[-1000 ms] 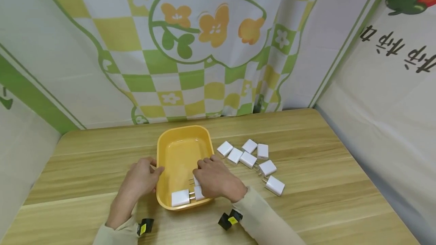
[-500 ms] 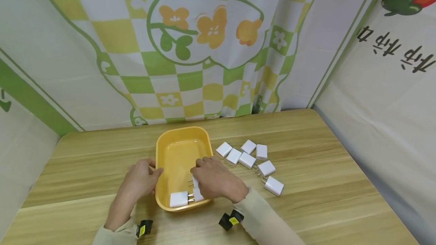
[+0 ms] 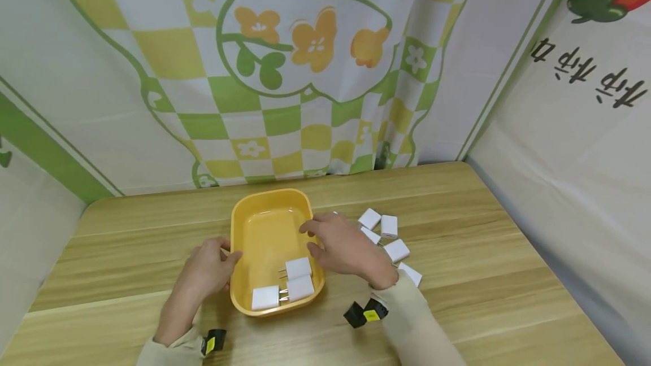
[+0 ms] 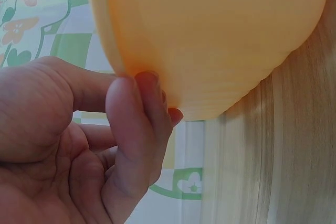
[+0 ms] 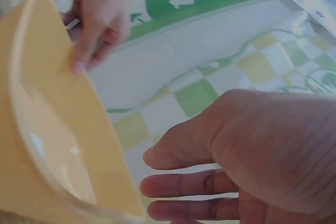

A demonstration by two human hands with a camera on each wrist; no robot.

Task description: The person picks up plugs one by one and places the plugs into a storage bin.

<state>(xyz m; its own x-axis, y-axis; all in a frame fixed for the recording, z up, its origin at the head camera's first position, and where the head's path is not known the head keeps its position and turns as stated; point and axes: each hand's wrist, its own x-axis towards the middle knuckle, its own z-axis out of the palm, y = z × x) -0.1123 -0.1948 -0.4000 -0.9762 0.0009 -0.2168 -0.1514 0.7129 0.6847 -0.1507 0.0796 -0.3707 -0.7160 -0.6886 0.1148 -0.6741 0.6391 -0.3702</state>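
Observation:
A yellow plastic tray (image 3: 269, 233) stands on the table, with three white charger plugs in its near end: one (image 3: 265, 297) at the left, one (image 3: 300, 287) beside it, and one (image 3: 298, 268) just above that. My left hand (image 3: 207, 267) pinches the tray's left rim; the left wrist view has the fingers (image 4: 126, 103) against the outer wall (image 4: 210, 40). Over the right rim, my right hand (image 3: 348, 246) holds nothing, its fingers loosely extended. In the right wrist view the thumb (image 5: 181, 145) and fingers are apart, beside the tray wall (image 5: 89, 114).
Several more white charger plugs (image 3: 396, 250) lie on the wooden table (image 3: 458, 309) right of the tray, some partly hidden by my right hand. A patterned curtain (image 3: 285, 123) hangs behind the table's far edge. Each wrist carries a small black camera (image 3: 363, 314).
My right hand has let go of a charger plug inside the tray and moved up and right to the rim. My left hand stays on the left rim.

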